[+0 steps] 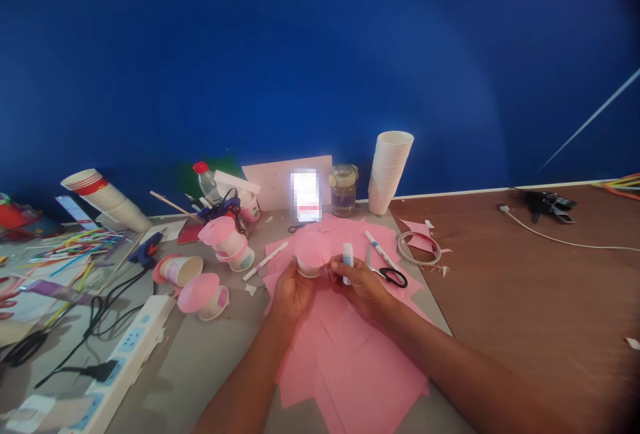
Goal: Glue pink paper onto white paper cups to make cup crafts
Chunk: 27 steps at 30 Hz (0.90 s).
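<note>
- Behind everything is a blue wall (320, 74); before me is a grey table (200, 367).
- At far left I see another person's hand (7, 297), then a power strip (125, 362) with black cables.
- Next, three pink-topped cups (203, 295) are grouped, well apart from my fingers.
- My left hand (294, 293) is curled around a small paper cup (309, 271), holding it from the left and below; its axis is roughly upright, and its pink paper top (311, 247) faces up.
- My right hand (361, 287) grips a white tube (348, 262), nearly upright, just right of this cup. Its fingertips are close to the cup's edge; I cannot tell if they touch.
- Pink sheets (360, 381) lie under both hands.
- At right, scissors (395, 277) lie just beside my right hand; nothing stands between tube and cup except my fingers.
</note>
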{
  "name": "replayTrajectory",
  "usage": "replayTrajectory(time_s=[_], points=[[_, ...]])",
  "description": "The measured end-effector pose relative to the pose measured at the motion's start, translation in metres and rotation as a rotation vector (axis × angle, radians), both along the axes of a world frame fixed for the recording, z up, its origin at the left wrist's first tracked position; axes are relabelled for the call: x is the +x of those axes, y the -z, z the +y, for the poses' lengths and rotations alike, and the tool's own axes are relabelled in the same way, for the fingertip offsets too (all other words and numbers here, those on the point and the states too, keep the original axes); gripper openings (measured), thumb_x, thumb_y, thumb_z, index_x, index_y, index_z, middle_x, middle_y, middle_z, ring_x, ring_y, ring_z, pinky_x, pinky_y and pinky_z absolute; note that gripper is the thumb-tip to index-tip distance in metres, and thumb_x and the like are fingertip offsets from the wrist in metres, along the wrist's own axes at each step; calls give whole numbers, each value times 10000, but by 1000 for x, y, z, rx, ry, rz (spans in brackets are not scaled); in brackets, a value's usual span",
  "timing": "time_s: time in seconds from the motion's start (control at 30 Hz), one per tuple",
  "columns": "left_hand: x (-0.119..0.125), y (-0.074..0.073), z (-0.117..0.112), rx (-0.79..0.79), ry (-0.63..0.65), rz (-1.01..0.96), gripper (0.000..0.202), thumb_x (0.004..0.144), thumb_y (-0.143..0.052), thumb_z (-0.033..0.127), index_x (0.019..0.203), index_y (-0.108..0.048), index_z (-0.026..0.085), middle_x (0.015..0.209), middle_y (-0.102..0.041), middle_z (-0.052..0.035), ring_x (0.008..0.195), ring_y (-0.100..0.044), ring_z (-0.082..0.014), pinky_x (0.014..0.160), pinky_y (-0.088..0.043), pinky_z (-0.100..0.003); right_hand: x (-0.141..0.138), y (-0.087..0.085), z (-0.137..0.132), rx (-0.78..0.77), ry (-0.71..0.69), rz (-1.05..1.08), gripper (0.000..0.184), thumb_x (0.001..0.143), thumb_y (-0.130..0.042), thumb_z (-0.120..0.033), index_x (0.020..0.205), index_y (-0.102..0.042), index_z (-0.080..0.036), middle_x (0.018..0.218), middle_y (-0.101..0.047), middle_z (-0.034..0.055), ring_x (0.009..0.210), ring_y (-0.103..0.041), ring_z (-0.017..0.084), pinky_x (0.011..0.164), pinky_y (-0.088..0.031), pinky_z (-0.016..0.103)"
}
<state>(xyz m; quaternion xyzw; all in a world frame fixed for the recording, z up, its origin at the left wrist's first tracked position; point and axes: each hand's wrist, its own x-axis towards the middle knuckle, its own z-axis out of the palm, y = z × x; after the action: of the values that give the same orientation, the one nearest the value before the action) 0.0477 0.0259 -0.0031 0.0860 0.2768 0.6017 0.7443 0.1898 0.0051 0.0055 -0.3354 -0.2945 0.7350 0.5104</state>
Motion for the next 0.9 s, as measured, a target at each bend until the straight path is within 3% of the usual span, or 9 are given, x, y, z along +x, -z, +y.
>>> replayTrajectory(time_s=[0.33, 0.63, 0.9], points=[[0, 1, 2, -16, -19, -35, 387, 900, -395, 110, 1272, -494, 154, 1095, -681, -86, 886, -668, -157, 804, -514, -252, 3, -7, 2, 78, 77, -9, 239, 645, -727, -391, 677, -630, -174, 606, -582, -4, 587, -475, 113, 562, -320, 253], [-1, -5, 0, -70, -60, -84, 376, 930, -334, 136, 1271, -493, 151, 1055, -696, -105, 841, -687, -167, 749, -544, -261, 1, -2, -3, 20, 100, -265, 406, 653, -705, -439, 1006, -664, -242, 879, -660, 23, 753, -534, 155, 524, -327, 229], [3, -13, -6, -66, -23, -44, 356, 936, -333, 189, 1230, -525, 123, 968, -718, -113, 807, -691, -182, 740, -551, -301, 0, -6, -4, 176, 115, -285, 297, 671, -704, -384, 916, -700, -217, 1046, -651, 43, 970, -550, 223, 709, -426, 299]])
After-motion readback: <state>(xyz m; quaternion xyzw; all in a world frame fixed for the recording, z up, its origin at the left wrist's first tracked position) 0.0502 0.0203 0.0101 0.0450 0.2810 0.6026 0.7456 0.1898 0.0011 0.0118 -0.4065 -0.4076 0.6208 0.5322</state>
